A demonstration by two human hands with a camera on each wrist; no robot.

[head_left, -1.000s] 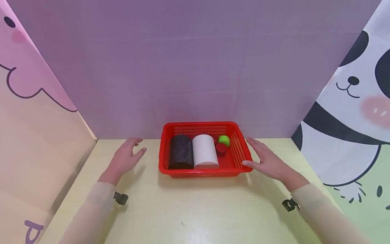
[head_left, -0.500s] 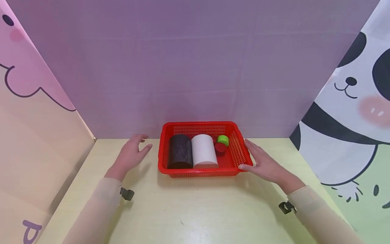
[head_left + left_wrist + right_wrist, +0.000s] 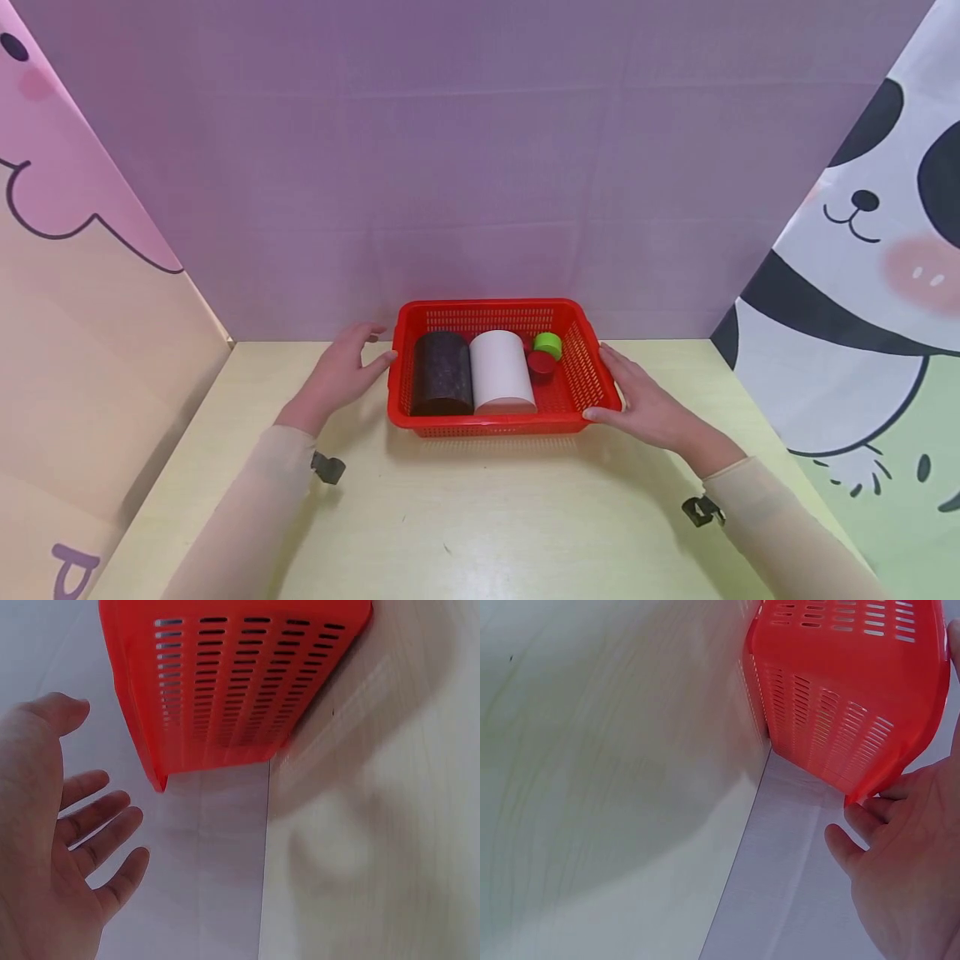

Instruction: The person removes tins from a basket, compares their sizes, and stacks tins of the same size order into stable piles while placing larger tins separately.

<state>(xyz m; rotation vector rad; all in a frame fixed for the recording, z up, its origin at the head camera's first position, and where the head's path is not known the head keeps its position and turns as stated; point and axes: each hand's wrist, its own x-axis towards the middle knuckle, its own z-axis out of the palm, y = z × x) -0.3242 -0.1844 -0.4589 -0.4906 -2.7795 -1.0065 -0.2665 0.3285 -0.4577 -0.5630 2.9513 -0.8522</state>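
A red plastic basket [image 3: 487, 423] with slotted walls stands on the table against the purple backdrop. Inside it lie a black cylinder-like block [image 3: 442, 373], a white one [image 3: 501, 371], a small green round piece [image 3: 548, 344] and a dark red round piece [image 3: 542, 365]; something red behind them is mostly hidden. My right hand [image 3: 648, 408] holds the basket's right rim, thumb over the front corner, several fingertips under the edge in the right wrist view. My left hand [image 3: 341, 375] is beside the left rim, fingers spread and loosely bent, apart from the basket in the left wrist view.
The pale wooden table [image 3: 480, 517] stretches in front of the basket. Behind rises a purple cloth wall [image 3: 480, 167]. A pink-and-cream panel [image 3: 97, 333] bounds the left side, a panda-printed panel [image 3: 862, 333] the right.
My left hand has moved right, up to the basket's left side. The right hand has shifted slightly left onto the rim. The basket and its contents stay in place on the table.
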